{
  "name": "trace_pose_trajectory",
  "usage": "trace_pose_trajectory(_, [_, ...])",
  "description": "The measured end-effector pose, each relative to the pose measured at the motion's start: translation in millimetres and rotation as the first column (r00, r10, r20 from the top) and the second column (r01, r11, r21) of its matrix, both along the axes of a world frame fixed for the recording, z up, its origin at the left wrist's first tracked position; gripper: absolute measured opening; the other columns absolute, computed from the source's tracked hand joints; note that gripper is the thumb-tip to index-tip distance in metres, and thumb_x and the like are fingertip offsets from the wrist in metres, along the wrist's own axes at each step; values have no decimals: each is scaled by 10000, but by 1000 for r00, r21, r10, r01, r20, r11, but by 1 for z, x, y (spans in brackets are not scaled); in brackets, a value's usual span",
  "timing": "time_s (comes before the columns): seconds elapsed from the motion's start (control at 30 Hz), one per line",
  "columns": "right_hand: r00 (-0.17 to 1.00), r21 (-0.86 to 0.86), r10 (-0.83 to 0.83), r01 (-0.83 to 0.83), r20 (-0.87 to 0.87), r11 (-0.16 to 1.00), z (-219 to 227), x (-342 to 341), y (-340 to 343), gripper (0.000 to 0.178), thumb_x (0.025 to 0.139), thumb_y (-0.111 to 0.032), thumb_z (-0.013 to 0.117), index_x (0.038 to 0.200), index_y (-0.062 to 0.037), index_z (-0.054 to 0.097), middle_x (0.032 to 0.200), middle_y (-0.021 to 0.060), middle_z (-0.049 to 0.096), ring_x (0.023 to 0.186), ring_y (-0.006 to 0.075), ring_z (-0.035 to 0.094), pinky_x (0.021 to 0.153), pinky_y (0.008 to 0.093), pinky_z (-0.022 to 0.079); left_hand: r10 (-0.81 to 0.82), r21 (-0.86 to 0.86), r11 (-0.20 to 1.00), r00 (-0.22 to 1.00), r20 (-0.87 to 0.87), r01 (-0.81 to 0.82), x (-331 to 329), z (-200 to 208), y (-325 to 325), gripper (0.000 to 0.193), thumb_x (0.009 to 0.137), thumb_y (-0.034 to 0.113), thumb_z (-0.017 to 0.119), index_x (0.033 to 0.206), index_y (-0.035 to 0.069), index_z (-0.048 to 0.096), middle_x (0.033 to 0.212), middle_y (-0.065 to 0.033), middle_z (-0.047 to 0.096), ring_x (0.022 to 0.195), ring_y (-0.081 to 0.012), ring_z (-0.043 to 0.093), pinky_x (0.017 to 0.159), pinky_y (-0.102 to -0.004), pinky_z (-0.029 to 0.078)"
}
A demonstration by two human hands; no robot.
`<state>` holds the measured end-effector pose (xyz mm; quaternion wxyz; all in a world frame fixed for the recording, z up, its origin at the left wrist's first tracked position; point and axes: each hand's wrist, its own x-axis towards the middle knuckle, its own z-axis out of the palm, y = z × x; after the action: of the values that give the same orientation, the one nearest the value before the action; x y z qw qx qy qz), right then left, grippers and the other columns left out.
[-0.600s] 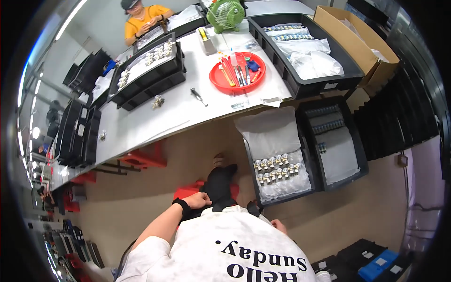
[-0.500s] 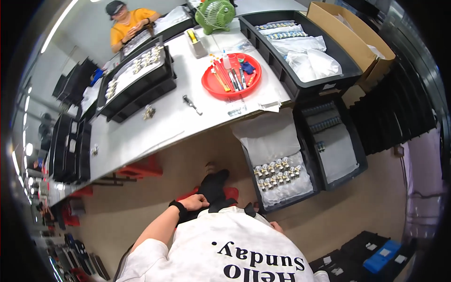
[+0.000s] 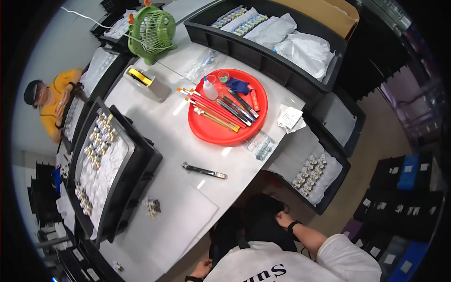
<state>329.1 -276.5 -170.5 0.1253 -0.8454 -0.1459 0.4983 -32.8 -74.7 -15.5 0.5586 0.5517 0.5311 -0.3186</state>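
Note:
My right hand [image 3: 284, 219] is down at the right side of my black trousers [image 3: 268, 223]. Its fingers are curled, and what they hold, if anything, is hidden. My left hand [image 3: 202, 269] is low beside my left leg, just below the table edge, its fingers partly hidden. On the white table [image 3: 188, 235] before me lie a dark pen [image 3: 203, 170] and a small white-and-gold figurine [image 3: 152, 207]. Farther off, a round red tray [image 3: 199, 129] carries brushes, markers, a small squeeze bottle [image 3: 210, 88], little cups and a blue cloth [image 3: 238, 85].
A black crate [image 3: 141, 164] of small figurines stands at left, a larger black crate [image 3: 263, 54] at the far right. Below the right table edge is another crate [image 3: 339, 176]. A green fan [image 3: 151, 35] stands far back; a person in yellow [image 3: 61, 101] sits at far left.
My view has swung right and come closer to the table, with my legs now at its edge. My right hand has come into fuller view; my left now shows low near the bottom edge.

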Motion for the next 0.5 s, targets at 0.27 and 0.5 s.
trace_pose_trajectory(0.27, [946, -376, 269, -319, -180, 870, -90, -47, -12, 478, 724, -258, 559, 1118, 3, 491, 1069, 244, 534, 1005, 344, 527, 850, 394, 435, 86, -158, 984, 996, 3, -85, 7, -49, 74, 261, 793, 219, 605, 946, 10, 578, 781, -63, 579, 729, -141, 526, 693, -293, 425])
trace_pose_trajectory(0.5, [965, -442, 163, -239, -204, 865, -52, -54, 28, 654, 722, -382, 569, 1258, -64, 371, 1277, 196, 390, 1162, 294, 415, 974, 395, 334, 67, -165, 983, 996, -56, -76, 41, -83, 138, 261, 796, 198, 597, 968, 5, 564, 816, -74, 570, 756, -151, 524, 706, -297, 424])
